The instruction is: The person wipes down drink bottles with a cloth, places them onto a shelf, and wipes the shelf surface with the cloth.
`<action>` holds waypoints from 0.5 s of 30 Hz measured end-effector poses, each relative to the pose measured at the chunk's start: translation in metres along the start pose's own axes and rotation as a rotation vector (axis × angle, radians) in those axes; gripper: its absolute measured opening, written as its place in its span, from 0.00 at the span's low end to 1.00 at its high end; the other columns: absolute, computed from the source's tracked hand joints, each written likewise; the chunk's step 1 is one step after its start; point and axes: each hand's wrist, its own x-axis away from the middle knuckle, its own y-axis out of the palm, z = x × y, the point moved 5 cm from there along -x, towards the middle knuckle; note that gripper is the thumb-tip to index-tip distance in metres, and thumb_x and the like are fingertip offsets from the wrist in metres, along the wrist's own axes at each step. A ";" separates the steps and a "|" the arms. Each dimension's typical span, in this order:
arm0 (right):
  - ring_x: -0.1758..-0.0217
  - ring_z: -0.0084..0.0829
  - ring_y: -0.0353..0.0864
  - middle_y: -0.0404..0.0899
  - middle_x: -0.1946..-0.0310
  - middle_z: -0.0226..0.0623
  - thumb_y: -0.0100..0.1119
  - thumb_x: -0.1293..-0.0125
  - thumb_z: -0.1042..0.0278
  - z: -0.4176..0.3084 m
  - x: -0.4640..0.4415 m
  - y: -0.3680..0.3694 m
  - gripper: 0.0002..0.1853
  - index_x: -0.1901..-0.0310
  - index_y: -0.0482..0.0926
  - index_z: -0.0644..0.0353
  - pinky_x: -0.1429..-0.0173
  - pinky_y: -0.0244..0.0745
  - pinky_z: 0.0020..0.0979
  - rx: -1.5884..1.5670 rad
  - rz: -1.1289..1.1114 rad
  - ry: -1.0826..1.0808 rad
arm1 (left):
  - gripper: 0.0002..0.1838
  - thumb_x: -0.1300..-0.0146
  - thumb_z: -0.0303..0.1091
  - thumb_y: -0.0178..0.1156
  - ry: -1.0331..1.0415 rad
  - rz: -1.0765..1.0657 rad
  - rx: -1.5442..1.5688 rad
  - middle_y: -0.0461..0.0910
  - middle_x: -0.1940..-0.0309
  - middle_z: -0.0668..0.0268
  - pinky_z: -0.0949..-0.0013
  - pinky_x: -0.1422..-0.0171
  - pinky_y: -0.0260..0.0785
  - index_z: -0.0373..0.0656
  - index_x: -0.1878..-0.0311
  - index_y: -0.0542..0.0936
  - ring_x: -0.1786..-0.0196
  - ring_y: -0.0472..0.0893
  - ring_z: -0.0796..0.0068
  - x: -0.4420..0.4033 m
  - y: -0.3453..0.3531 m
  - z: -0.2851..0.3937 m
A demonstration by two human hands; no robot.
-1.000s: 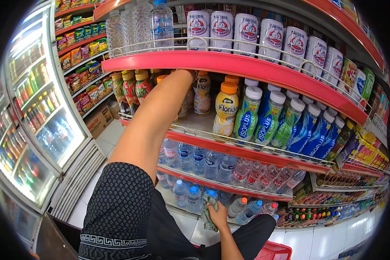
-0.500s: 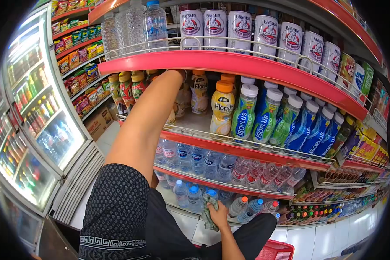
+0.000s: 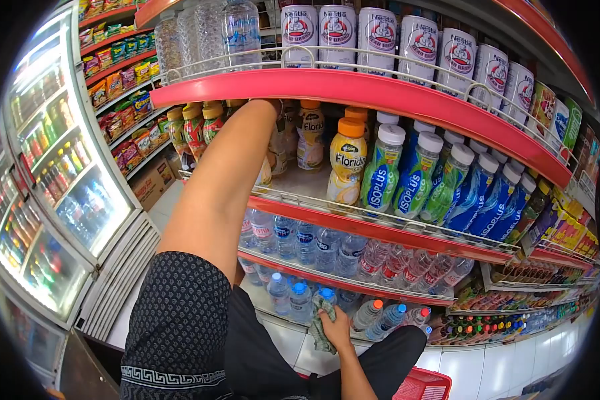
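Observation:
My left forearm (image 3: 237, 150) reaches into the middle shelf under a pink shelf edge (image 3: 353, 89), which hides my left hand. Just right of the wrist stands a dark-labelled orange-capped bottle (image 3: 311, 137); bottles with red and green labels (image 3: 193, 130) are left of the arm. Nearer the shelf front is a yellow Floridina bottle (image 3: 347, 163), beside a row of Isoplus bottles (image 3: 383, 172). Low down, the fingers of my right hand (image 3: 337, 328) are closed round a crumpled grey-green cloth (image 3: 323, 325), near blue-capped water bottles (image 3: 301, 301).
White Bear Brand cans (image 3: 377, 41) line the shelf above, behind a wire rail. Glass-door fridges (image 3: 67, 167) stand at the left, near snack shelves (image 3: 120, 87) and a cardboard box (image 3: 155, 183). A red basket (image 3: 423, 385) is on the floor.
My left forearm has shifted a little left relative to the dark-labelled orange-capped bottle. The view has moved slightly. My right hand still holds the cloth in about the same place.

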 end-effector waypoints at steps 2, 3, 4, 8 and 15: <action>0.55 0.60 0.81 0.81 0.62 0.61 0.63 0.38 0.54 0.002 -0.002 0.002 0.21 0.59 0.80 0.69 0.51 0.73 0.46 -0.033 0.010 -0.005 | 0.17 0.32 0.46 0.56 0.004 0.000 -0.002 0.82 0.51 0.56 0.57 0.41 0.72 0.46 0.48 0.80 0.48 0.80 0.58 -0.001 0.000 0.002; 0.55 0.60 0.81 0.81 0.62 0.61 0.63 0.38 0.54 0.004 -0.001 0.003 0.21 0.59 0.80 0.69 0.51 0.73 0.46 -0.036 0.002 -0.008 | 0.17 0.32 0.46 0.56 0.008 -0.005 -0.007 0.82 0.52 0.56 0.57 0.41 0.72 0.46 0.48 0.80 0.48 0.80 0.58 -0.001 0.001 0.004; 0.58 0.54 0.82 0.82 0.65 0.57 0.64 0.38 0.55 0.006 -0.001 0.003 0.20 0.59 0.80 0.69 0.52 0.74 0.43 -0.018 0.013 -0.013 | 0.17 0.32 0.46 0.56 0.006 -0.006 -0.009 0.82 0.52 0.56 0.57 0.41 0.72 0.46 0.48 0.80 0.48 0.80 0.58 -0.001 0.002 0.005; 0.61 0.47 0.84 0.84 0.67 0.53 0.64 0.38 0.56 -0.016 0.005 -0.003 0.19 0.59 0.81 0.69 0.54 0.74 0.40 0.000 0.009 0.009 | 0.17 0.32 0.46 0.56 -0.004 -0.017 -0.017 0.82 0.52 0.56 0.57 0.42 0.72 0.45 0.48 0.80 0.48 0.80 0.58 -0.001 0.004 0.006; 0.61 0.48 0.84 0.83 0.67 0.54 0.65 0.39 0.55 0.005 0.002 -0.001 0.20 0.59 0.81 0.69 0.53 0.74 0.41 -0.022 0.040 0.011 | 0.17 0.32 0.47 0.56 -0.027 -0.028 -0.027 0.83 0.53 0.57 0.58 0.42 0.72 0.45 0.48 0.80 0.49 0.81 0.59 -0.005 0.008 0.002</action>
